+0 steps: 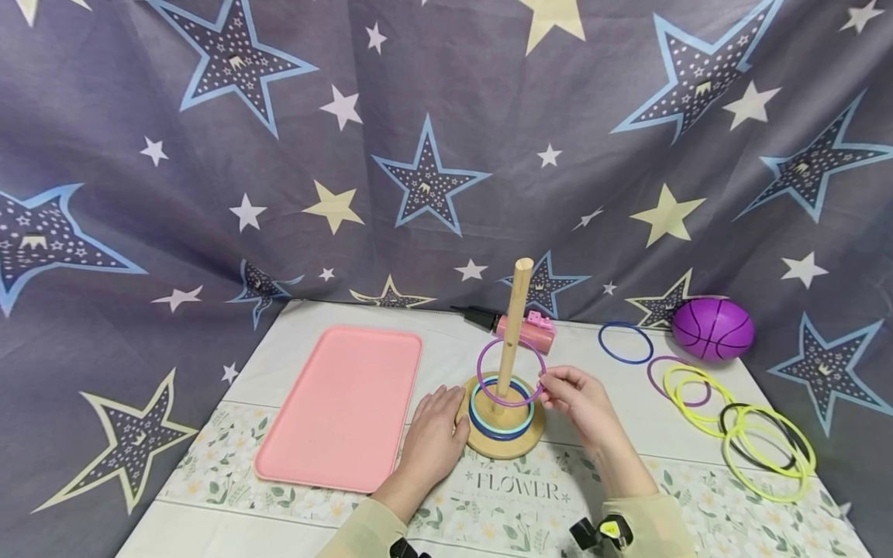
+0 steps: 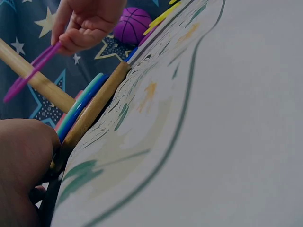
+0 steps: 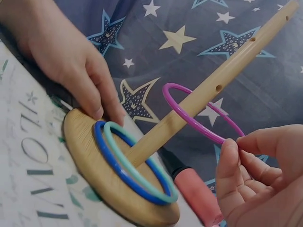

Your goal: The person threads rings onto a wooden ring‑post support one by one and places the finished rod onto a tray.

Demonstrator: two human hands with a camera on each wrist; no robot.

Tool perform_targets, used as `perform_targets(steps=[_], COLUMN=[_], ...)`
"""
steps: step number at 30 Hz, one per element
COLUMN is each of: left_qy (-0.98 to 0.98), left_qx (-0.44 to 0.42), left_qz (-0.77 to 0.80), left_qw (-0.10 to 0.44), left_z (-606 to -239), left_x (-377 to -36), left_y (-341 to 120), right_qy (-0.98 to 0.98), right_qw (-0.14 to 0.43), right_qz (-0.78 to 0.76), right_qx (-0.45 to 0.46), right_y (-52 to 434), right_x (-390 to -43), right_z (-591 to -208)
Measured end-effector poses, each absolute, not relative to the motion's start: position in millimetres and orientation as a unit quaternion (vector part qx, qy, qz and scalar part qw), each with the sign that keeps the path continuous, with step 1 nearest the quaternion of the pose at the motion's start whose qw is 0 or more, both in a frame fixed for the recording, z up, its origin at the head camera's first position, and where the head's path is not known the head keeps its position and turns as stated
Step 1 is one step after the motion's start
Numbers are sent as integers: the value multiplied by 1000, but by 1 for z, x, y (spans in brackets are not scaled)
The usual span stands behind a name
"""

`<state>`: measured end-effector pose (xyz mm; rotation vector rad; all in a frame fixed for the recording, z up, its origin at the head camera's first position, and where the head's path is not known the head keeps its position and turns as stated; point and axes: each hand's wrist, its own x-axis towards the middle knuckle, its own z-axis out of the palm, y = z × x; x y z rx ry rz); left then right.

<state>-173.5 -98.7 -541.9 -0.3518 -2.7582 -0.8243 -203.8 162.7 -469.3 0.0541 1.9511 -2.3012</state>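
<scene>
My right hand (image 1: 575, 403) pinches a purple ring (image 3: 199, 124) between thumb and fingertips. The ring circles the wooden pole (image 3: 208, 94), tilted and partway up it, above the base. Low on the pole's round wooden base (image 1: 498, 446) lie a teal ring (image 3: 130, 170) and, under it, a dark blue ring (image 3: 113, 165), both around the pole. My left hand (image 1: 436, 438) rests at the left edge of the base, its fingers fairly straight and its fingertips touching the rim.
A pink tray (image 1: 338, 411) lies to the left. Behind the pole is a pink-and-black pump-like object (image 1: 526, 333). At the right are a purple ball (image 1: 713, 329), a blue ring (image 1: 601, 345), another purple ring (image 1: 652, 378), several yellow rings (image 1: 729, 465) and a black ring (image 1: 795, 442).
</scene>
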Motion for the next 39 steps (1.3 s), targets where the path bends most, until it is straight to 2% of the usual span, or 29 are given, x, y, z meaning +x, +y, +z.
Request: perform_targets(steps=[21,39], left_qy=[-945,-944], left_qx=[-122,-123], left_qz=[-278,-279], left_qw=[123,123], left_z=[-542,-542], left_x=[-175,-174], left_y=[-99,-99], right_qy=[683,729], right_qw=[132,107], right_qz=[-718,-676], right_qx=[28,36], right_y=[164,160], right_x=[-208,-208], right_z=[-498,-503])
